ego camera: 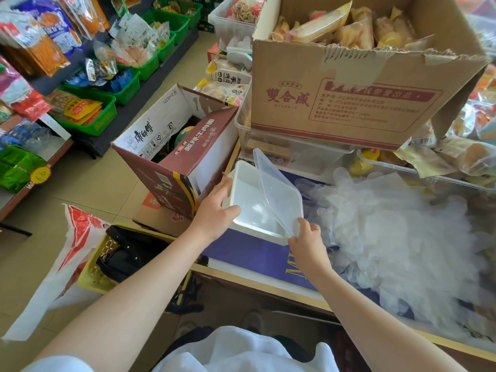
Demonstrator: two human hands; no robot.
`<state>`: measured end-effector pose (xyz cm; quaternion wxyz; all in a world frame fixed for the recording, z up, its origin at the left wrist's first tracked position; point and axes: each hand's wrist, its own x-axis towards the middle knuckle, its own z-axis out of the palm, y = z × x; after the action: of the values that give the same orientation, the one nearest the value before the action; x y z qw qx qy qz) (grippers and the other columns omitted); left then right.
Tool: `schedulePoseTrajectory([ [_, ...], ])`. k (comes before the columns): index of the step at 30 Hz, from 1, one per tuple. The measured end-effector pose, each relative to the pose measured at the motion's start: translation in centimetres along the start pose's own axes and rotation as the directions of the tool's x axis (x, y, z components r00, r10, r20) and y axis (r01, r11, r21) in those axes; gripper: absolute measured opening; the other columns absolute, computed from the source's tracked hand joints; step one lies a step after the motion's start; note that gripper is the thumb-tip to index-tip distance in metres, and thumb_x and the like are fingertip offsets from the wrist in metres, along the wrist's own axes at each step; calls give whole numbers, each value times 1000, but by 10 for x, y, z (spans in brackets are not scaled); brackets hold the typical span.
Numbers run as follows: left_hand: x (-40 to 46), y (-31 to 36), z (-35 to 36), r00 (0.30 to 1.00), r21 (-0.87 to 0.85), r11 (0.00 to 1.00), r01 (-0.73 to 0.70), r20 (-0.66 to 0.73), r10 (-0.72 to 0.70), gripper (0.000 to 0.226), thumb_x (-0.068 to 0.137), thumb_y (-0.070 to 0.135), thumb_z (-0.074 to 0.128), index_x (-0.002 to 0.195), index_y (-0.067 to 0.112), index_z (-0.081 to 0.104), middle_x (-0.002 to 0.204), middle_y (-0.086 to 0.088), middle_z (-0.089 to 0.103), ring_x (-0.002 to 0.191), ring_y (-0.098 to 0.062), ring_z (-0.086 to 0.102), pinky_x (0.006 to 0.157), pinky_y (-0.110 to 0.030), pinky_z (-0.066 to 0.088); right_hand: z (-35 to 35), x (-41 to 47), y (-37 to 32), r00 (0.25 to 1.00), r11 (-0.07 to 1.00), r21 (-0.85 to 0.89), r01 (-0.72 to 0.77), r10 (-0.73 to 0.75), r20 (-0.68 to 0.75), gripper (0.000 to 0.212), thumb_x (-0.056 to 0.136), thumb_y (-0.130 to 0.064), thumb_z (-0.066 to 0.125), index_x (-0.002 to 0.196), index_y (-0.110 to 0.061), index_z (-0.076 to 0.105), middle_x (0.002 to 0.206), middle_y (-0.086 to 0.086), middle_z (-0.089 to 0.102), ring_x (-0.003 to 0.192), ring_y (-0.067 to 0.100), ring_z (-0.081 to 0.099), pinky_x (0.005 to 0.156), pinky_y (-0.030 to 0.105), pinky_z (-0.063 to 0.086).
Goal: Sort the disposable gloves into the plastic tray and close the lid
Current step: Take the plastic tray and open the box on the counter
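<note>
Tray (pixel 243 183) interior washed out, gloves (pixel 389 232) blurred (uncountable), lid (pixel 279 191) raised.

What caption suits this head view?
Left hand steadies empty tray; right hand lifts lid beside gloves.

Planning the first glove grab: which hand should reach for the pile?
Right, probably. The right hand pinches the lid at its near corner, next to the glove pile on the right. The left hand grips the tray at its left rim, on the side away from the pile.

One tray (pixel 245 194); one lid (pixel 279 191); two hands (pixel 214 208).
</note>
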<state>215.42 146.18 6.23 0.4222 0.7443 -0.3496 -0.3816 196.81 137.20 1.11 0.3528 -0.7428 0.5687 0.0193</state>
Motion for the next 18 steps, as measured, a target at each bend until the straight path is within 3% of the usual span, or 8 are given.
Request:
schedulePoseTrajectory([
  [3, -1, -1, -1, 1000, -4, 1000, 13, -17, -13, 60, 87, 8, 48, 141, 32, 35, 135, 17, 42, 121, -6, 40, 73, -7, 38, -3, 0, 9, 998, 998, -28, 51, -52, -46, 53, 89, 5, 36, 137, -16, 35, 132, 11, 39, 72, 16, 48, 59, 30, 42],
  [8, 1, -10, 0, 999, -44, 998, 40, -13, -41, 60, 87, 3, 45, 138, 33, 39, 123, 14, 48, 114, -8, 44, 70, -10, 40, -8, -2, 18, 973, 952, -265, 155, -194, -128, 44, 89, 2, 42, 130, -12, 42, 126, 13, 48, 89, 29, 50, 68, 35, 42],
  [11, 0, -19, 5, 996, -30, 997, 77, -45, -79, 51, 90, 2, 44, 132, 30, 43, 112, 13, 52, 109, -9, 48, 70, -12, 40, -12, 1, 16, 920, 926, -285, 247, -317, -230, 44, 76, 7, 62, 119, -3, 52, 136, 14, 47, 107, 38, 54, 80, 40, 45],
  [15, 2, -26, 11, 989, -40, 995, 90, -111, -94, 45, 92, 0, 41, 119, 36, 45, 104, 23, 51, 102, -2, 49, 74, -13, 39, -22, 10, 16, 785, 819, -417, 395, -536, -309, 46, 51, 8, 73, 93, -4, 58, 106, 14, 66, 96, 35, 64, 79, 40, 50],
  [18, 7, -37, 1, 990, 114, 987, 113, -101, -102, 60, 88, -7, 34, 135, 30, 43, 126, 12, 49, 116, -9, 45, 94, -26, 39, -46, 16, 13, 690, 748, -494, 443, -636, -344, 29, 62, 1, 45, 88, -3, 58, 74, 11, 64, 67, 33, 63, 64, 34, 49],
])
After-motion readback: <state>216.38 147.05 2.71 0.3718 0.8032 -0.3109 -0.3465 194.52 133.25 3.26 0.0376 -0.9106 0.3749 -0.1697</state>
